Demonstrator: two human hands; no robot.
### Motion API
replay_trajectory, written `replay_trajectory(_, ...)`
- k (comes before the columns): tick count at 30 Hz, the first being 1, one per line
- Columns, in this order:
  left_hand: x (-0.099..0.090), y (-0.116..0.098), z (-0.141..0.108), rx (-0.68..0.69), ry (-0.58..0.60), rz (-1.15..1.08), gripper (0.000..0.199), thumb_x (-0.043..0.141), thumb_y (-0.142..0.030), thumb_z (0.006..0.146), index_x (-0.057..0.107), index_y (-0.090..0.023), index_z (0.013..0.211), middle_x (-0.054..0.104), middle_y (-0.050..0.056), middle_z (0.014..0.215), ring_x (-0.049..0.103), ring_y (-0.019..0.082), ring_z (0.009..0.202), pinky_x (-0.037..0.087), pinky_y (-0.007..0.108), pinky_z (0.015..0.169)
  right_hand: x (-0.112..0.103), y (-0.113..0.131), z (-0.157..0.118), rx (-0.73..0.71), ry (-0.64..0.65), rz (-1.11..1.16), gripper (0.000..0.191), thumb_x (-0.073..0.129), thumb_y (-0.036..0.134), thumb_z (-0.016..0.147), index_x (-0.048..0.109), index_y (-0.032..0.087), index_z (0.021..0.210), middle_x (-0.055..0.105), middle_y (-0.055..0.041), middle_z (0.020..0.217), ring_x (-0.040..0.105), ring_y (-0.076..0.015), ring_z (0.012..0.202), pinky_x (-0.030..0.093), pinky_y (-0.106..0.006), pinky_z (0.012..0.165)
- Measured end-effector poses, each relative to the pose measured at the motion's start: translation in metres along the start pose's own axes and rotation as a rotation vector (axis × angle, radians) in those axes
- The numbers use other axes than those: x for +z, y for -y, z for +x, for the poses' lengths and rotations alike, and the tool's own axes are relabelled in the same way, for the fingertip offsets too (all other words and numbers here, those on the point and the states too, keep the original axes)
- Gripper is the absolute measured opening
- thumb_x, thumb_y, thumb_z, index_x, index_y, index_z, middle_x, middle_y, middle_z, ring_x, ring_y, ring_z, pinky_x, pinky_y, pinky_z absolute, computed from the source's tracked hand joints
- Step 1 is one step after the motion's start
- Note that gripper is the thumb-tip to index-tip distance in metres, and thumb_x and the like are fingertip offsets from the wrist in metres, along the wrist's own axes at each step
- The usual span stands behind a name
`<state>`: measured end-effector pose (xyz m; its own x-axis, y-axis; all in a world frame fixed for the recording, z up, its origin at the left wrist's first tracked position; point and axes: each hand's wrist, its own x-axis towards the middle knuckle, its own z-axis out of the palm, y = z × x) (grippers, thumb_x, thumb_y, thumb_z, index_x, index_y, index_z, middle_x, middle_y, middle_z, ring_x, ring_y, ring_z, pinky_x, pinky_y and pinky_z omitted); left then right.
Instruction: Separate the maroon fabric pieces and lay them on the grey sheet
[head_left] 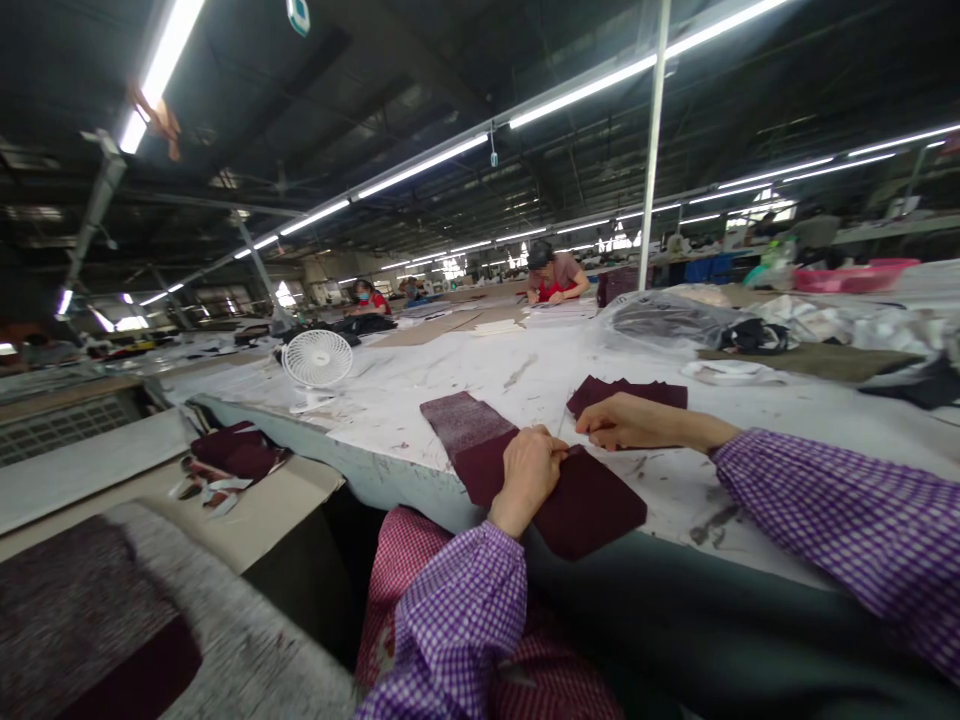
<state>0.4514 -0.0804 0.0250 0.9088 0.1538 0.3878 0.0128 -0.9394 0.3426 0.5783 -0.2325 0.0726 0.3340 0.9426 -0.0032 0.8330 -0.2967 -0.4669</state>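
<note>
Presses down on maroon cloth panel (592, 505) w/ L hand (529, 470), bunching fingers near its mid; can't tell if pinching cloth. Runs lengthwise from far L to near R, along near edge of wht-covered table (405, 375). Looks matte, flat, angular at near-R end, speckled gray at far L. Curls R hand (626, 422) just R of panel, partly over zigzag-edged maroon pc (664, 393); can't tell if gripping.
</note>
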Motion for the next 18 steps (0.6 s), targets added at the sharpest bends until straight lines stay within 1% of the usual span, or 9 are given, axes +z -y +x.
replay_trajectory(2,0.001,-0.001,-0.002,0.033,0.017,0.046,0.022,0.053,-0.026,0.087,0.073,-0.030,0.096,0.066,0.002,0.095,0.057,0.018,0.094,0.043,0.026,0.081,-0.001,-0.001,0.000,-0.041,-0.057,-0.101,0.025,0.047,0.028,0.081,0.065,0.015,0.092,0.064,-0.0047,0.073,0.058,-0.0153,0.064,0.042,-0.024,0.059)
replay_trajectory(3,0.000,-0.001,-0.003,0.043,0.018,0.063,0.023,0.051,-0.026,0.088,0.072,-0.030,0.097,0.065,0.002,0.096,0.056,0.018,0.094,0.042,0.026,0.081,0.000,-0.002,0.001,-0.083,-0.073,-0.154,0.024,0.046,0.025,0.081,0.066,0.015,0.089,0.065,-0.0049,0.074,0.058,-0.0151,0.065,0.042,-0.025,0.061)
replay_trajectory(5,0.000,-0.002,-0.005,0.061,0.012,0.087,0.025,0.049,-0.026,0.089,0.072,-0.030,0.098,0.064,0.002,0.096,0.055,0.018,0.094,0.042,0.027,0.080,0.002,-0.005,0.003,-0.177,-0.089,-0.253,0.023,0.045,0.021,0.081,0.067,0.016,0.087,0.067,-0.0053,0.078,0.059,-0.0155,0.068,0.042,-0.025,0.065)
replay_trajectory(7,0.000,-0.003,-0.006,0.078,0.001,0.107,0.026,0.048,-0.025,0.089,0.072,-0.029,0.098,0.064,0.003,0.095,0.055,0.019,0.093,0.042,0.028,0.080,0.005,-0.008,0.004,-0.232,-0.091,-0.311,0.023,0.046,0.020,0.081,0.068,0.016,0.086,0.068,-0.0059,0.081,0.059,-0.0162,0.072,0.041,-0.026,0.069)
replay_trajectory(13,0.000,-0.004,-0.006,0.109,-0.002,0.145,0.027,0.046,-0.024,0.090,0.072,-0.028,0.097,0.063,0.003,0.092,0.054,0.019,0.090,0.041,0.030,0.078,0.009,-0.006,0.004,-0.242,-0.106,-0.397,0.017,0.048,0.019,0.080,0.066,0.017,0.081,0.066,-0.0059,0.078,0.057,-0.0158,0.070,0.039,-0.026,0.068)
replay_trajectory(16,-0.001,-0.004,-0.007,0.116,-0.002,0.153,0.027,0.046,-0.024,0.090,0.072,-0.028,0.096,0.062,0.003,0.092,0.053,0.019,0.090,0.041,0.030,0.078,0.011,-0.002,0.003,-0.250,-0.123,-0.484,0.016,0.048,0.015,0.079,0.064,0.017,0.079,0.064,-0.0049,0.076,0.056,-0.0147,0.069,0.038,-0.025,0.066)
replay_trajectory(18,-0.001,-0.004,-0.007,0.122,-0.007,0.150,0.028,0.045,-0.024,0.090,0.072,-0.028,0.096,0.062,0.003,0.091,0.053,0.019,0.089,0.041,0.030,0.078,0.014,0.000,0.002,-0.275,-0.137,-0.570,0.016,0.047,0.015,0.081,0.062,0.016,0.080,0.062,-0.0047,0.075,0.054,-0.0143,0.067,0.038,-0.025,0.064)
